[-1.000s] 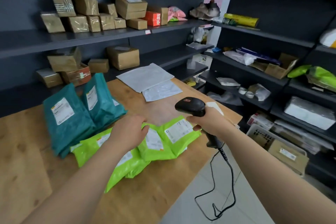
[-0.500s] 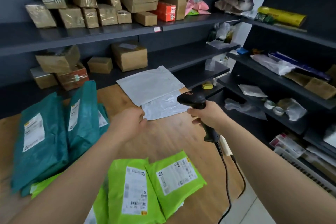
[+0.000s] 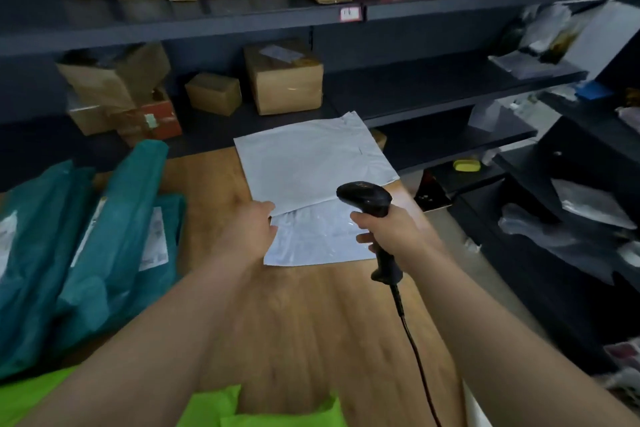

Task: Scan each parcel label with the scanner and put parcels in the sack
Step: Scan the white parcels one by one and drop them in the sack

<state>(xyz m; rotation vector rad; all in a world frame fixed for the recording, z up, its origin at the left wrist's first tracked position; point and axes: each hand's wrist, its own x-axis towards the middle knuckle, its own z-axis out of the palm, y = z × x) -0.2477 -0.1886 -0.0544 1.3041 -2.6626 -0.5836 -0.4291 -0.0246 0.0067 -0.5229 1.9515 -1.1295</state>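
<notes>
My left hand has reached forward, leaving the green parcels back under my forearms. Its fingers touch the left edge of two flat grey parcels; I cannot tell whether they pinch. My right hand curls round the scanner, whose head hovers over the parcels' right side.

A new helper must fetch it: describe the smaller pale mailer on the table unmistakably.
Start at the wooden table below the dark shelves. Two pale grey mailers lie flat at its far end, between the left hand and the scanner. The smaller mailer is the nearer, crinkly, glossy one, partly under the bigger matte mailer.
</notes>
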